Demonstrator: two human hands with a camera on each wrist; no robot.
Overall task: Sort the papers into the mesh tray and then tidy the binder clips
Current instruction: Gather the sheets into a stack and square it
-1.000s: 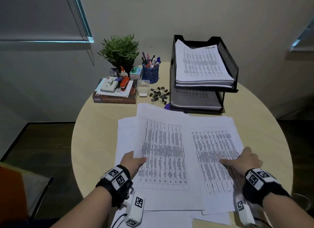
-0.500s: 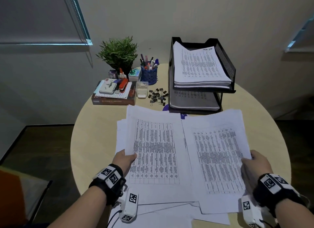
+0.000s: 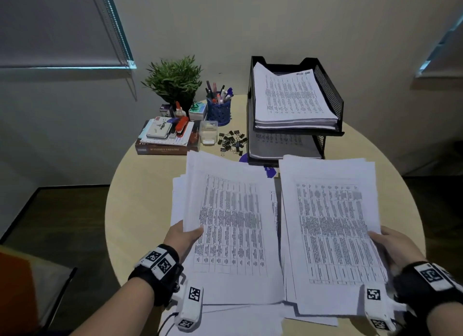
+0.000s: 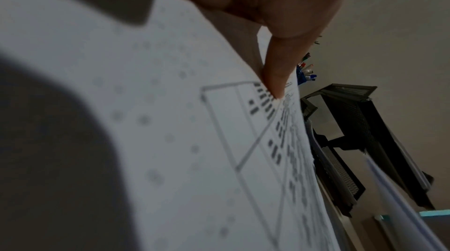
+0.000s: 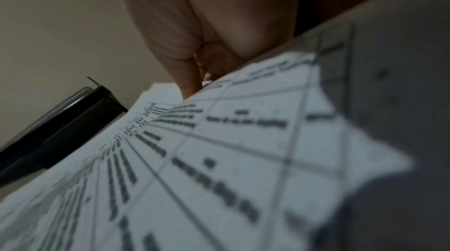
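Note:
Two piles of printed papers lie side by side near the front of the round table. My left hand grips the left edge of the left pile, thumb on top; the same left hand and sheets fill the left wrist view. My right hand grips the right pile at its right edge and holds it lifted off the sheets below; the right hand shows its thumb on the page. The black two-tier mesh tray stands behind, papers in both tiers. Loose binder clips lie left of it.
A potted plant, blue pen cup, small clear box and a book stack with stapler crowd the back left. More loose sheets lie under the piles at the table's front edge. A wall runs right behind the table.
My right hand slid from the page top to the pile's right edge, gripped it and raised the pile. The left hand kept its hold on the left pile.

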